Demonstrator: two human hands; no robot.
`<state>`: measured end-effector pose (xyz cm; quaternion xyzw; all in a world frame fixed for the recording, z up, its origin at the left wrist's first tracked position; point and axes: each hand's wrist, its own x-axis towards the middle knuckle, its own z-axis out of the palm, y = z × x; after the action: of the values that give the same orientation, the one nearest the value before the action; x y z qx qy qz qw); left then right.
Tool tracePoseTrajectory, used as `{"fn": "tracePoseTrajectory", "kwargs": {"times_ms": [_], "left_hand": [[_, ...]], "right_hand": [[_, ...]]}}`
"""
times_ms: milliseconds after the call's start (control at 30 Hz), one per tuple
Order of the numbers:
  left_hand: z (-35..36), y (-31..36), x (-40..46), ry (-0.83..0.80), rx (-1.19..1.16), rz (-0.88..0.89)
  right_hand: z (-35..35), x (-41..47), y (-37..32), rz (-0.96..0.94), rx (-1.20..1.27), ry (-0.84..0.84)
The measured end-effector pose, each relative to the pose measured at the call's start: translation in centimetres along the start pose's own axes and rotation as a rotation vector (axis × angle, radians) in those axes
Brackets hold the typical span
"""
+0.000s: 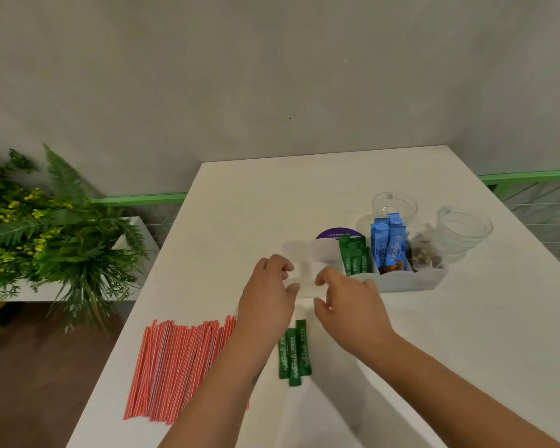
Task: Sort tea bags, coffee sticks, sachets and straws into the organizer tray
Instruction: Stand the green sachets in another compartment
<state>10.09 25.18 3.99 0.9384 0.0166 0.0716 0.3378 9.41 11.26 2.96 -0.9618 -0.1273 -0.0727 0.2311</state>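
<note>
- Head view: a person's left hand [269, 295] and right hand [346, 305] meet at the near-left end of a translucent white organizer tray [401, 281] on a white table [256, 205].
- Both hands have curled fingers around small white sachets [306, 286], blurred; whether each actually pinches them cannot be told.
- Inside the tray, green stevia sticks [354, 258] stand upright in a middle compartment; blue coffee sticks [389, 245] stand in the next compartment to the right; tea bags [429, 257] fill the right-end compartment.
- Three loose stevia sachets [294, 352] lie flat on the table nearer the camera than the tray, between the forearms.
- Red-and-white striped straws [178, 367] lie in a pile well to the near-left of the tray.
- Two clear glass cups [463, 231] stand just behind the tray's right end.
- Leafy green plants [46, 227] sit beyond the table's left edge.
</note>
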Motion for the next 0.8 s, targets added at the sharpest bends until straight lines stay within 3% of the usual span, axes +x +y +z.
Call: {"fn": "tracePoseTrajectory", "kwargs": {"times_ms": [167,267,567,800], "left_hand": [[-0.3,-1.8,-2.3,-0.035,0.008,-0.058],[-0.4,-2.5,-3.3,-0.054,0.025,-0.072],[-0.5,-3.8,-4.4,-0.079,0.046,-0.100],[0.7,-3.8,-4.3,-0.158,0.087,-0.147]], "right_hand": [[2.8,-0.9,-1.1,0.097,0.017,-0.260],[3.9,-1.1,-1.6,0.131,0.001,-0.329],[4.7,-1.1,-2.5,0.204,-0.060,-0.385],[3.8,-1.1,-2.1,0.291,0.033,-0.366]]}}
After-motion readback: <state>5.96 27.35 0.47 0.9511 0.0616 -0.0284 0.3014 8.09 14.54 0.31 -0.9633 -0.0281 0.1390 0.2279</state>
